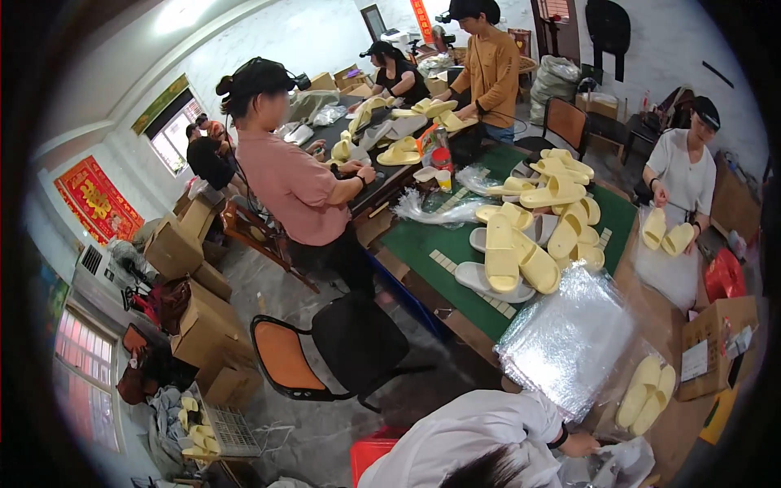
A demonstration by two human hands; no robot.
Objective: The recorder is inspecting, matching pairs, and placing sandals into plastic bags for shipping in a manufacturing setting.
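Neither of my hands shows in the head view. A long table with a green mat (423,240) carries a heap of pale yellow slippers (529,236). A stack of clear plastic bags (569,337) lies at its near end, and beside it is a bagged pair of slippers (647,394). At the bottom edge a person in a white top (480,431) rests a hand (581,444) on a plastic bag (622,464). On the right a seated person in a white shirt (683,175) holds a pair of yellow slippers (667,236).
A person in a pink shirt (293,187) stands at the table's left side, and one in an orange top (490,73) at the far end. A black and orange chair (333,350) stands on the floor. Cardboard boxes (207,325) pile up on the left. A red crate (370,455) is near.
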